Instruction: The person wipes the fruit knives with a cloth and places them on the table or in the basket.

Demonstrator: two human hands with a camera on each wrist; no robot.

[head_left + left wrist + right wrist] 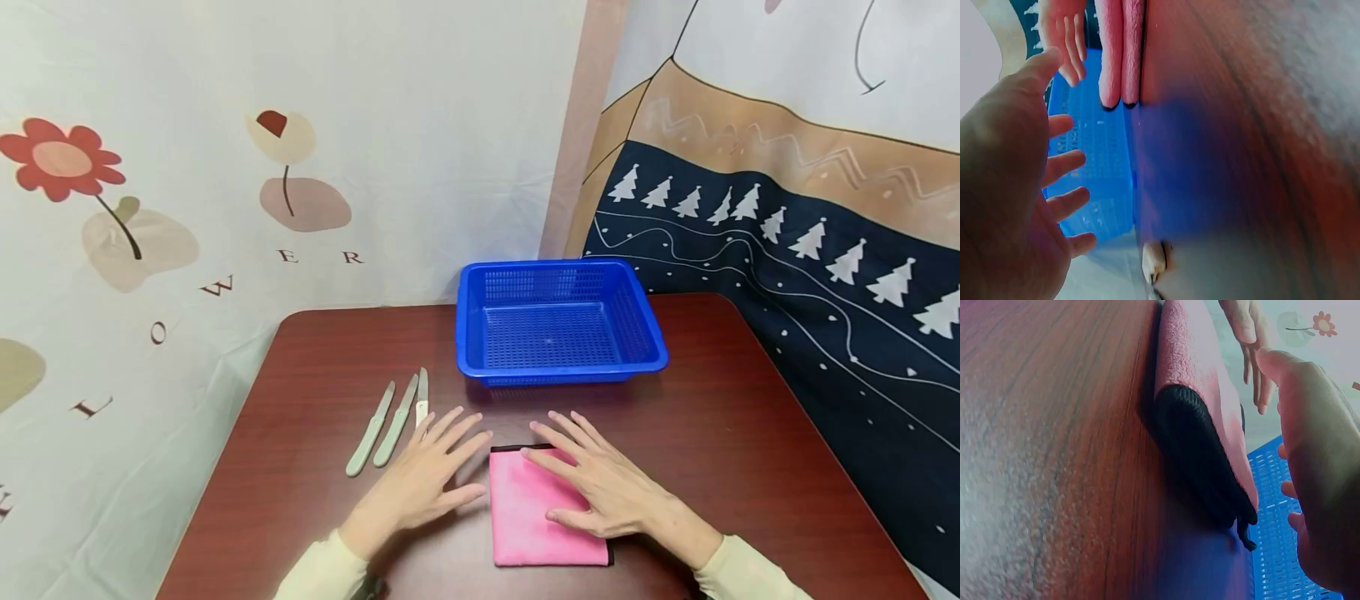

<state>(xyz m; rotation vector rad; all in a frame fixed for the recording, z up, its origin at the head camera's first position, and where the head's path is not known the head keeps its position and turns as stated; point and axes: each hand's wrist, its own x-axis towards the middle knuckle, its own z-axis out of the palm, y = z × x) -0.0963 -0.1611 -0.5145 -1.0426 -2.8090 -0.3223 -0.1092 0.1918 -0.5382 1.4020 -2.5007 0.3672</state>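
Note:
A folded pink cloth (517,521) with black edging lies flat on the table. Over its right part hovers my right hand (600,487), fingers spread and holding nothing; the right wrist view shows a gap between that hand and the cloth (1194,362). My left hand (423,483) is held just left of the cloth, palm down, its fingers spread and empty. Beyond it lie two knives with pale green handles, the outer knife (366,443) and the inner knife (393,432). A white-handled knife (422,398) lies beside them, its lower end hidden behind my left hand.
At the back of the brown table (750,467) stands a blue plastic basket (562,369) with perforated walls; nothing shows inside it. A printed fabric curtain (420,125) hangs behind the table and another, dark with white trees (810,242), along the right.

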